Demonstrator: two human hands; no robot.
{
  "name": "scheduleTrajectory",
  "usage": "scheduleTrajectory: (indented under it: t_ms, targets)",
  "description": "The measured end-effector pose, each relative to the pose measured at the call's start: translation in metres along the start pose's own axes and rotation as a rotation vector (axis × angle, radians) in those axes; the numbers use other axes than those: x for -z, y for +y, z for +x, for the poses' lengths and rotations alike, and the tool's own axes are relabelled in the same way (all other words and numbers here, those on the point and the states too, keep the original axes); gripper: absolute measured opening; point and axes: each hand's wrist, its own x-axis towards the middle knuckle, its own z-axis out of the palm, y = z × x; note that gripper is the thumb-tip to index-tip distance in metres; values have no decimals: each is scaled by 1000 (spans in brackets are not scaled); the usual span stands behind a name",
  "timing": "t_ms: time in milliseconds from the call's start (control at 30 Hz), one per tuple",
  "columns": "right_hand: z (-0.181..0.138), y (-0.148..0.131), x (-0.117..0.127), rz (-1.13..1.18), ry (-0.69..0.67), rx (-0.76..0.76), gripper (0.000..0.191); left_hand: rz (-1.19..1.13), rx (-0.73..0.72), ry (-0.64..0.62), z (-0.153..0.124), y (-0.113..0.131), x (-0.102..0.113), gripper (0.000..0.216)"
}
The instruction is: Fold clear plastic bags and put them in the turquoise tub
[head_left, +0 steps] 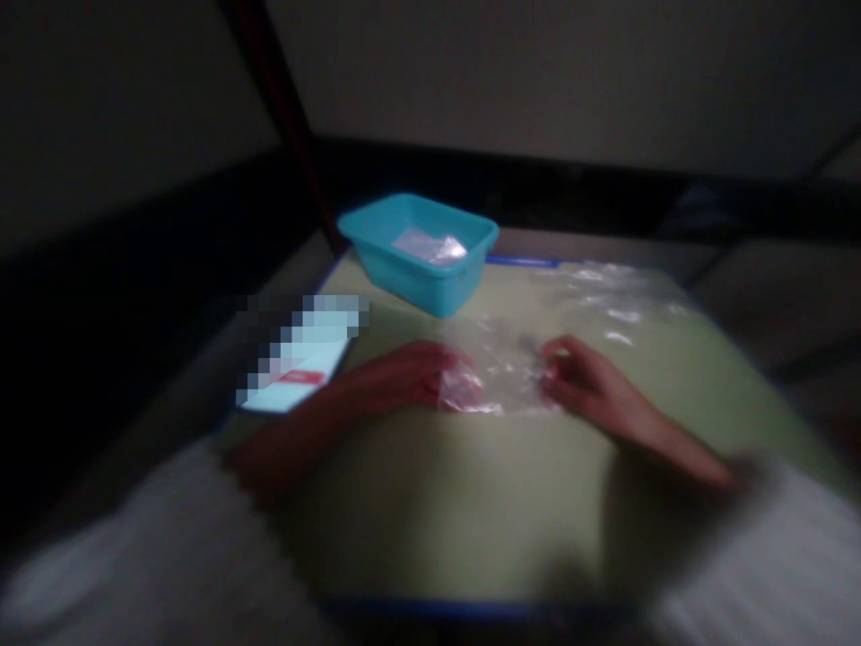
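Holding a clear plastic bag (501,381) between both hands: with the left hand (410,372), fingers curled closed over its left edge; with the right hand (582,377), fingertips pinched together on its right edge. Lying low on the green mat (471,502), near the middle, thin, glossy and crumpled, contents too blurred to tell. Just behind, a teal tub (417,274) with another clear bag (430,244) inside. To the right rear, a loose spread of clear plastic (612,301). At the mat's left edge, a pixelated card (296,359). Bare mat toward the body, blue-bordered at front and back.
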Motion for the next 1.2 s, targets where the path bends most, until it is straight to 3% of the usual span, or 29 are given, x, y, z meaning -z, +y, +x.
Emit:
scheduleTrajectory:
  t_ms: [167,267,367,567,1200]
  targets:
    - [0,1,1,-109,113,41,46,41,-87,213,0,6,-1,50]
    - [0,2,4,-210,155,70,49,173,-180,381,3,8,-7,65]
    - [0,4,5,-260,160,81,47,346,-235,469,5,12,-18,73]
    - [1,7,3,-349,176,107,41,464,-168,524,0,17,-39,78]
    - [0,6,1,-462,203,118,36,593,-167,400,1,7,-42,61]
